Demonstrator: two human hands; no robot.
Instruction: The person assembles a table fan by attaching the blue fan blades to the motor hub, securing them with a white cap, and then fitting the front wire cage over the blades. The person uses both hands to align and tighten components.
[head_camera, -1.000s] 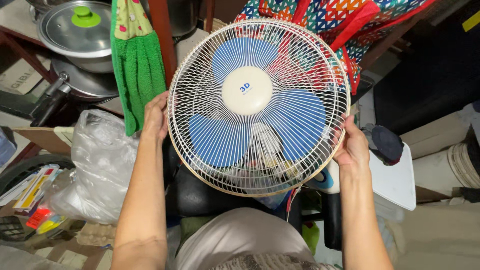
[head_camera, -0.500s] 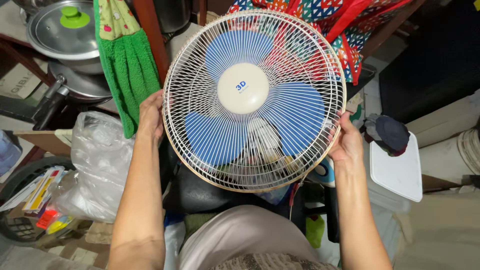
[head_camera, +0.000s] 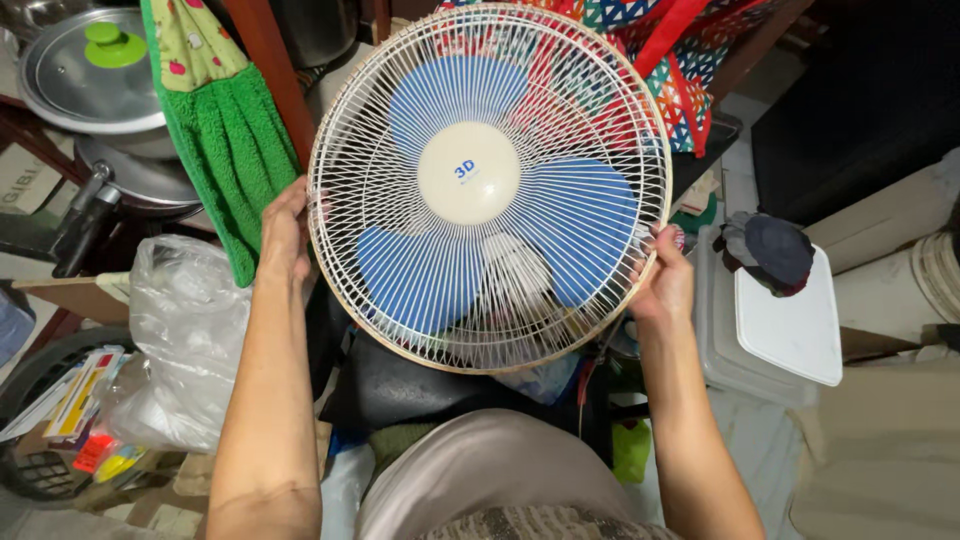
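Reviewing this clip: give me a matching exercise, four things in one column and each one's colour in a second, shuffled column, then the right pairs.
Things:
1. fan blades
2. hanging towel
3. pot lid knob
4. storage box lid

Colours:
A. white
B. blue
C. lime green
D. dark green

Pairs: 1-B, 2-D, 3-C, 4-A.

The left hand and right hand grip opposite sides of the fan's wire guard.

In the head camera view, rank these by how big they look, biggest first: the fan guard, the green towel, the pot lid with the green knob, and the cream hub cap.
1. Fan guard, held close to the camera, so it looks enlarged.
2. Green towel.
3. Pot lid, partly cut off by the frame edge.
4. Cream hub cap.
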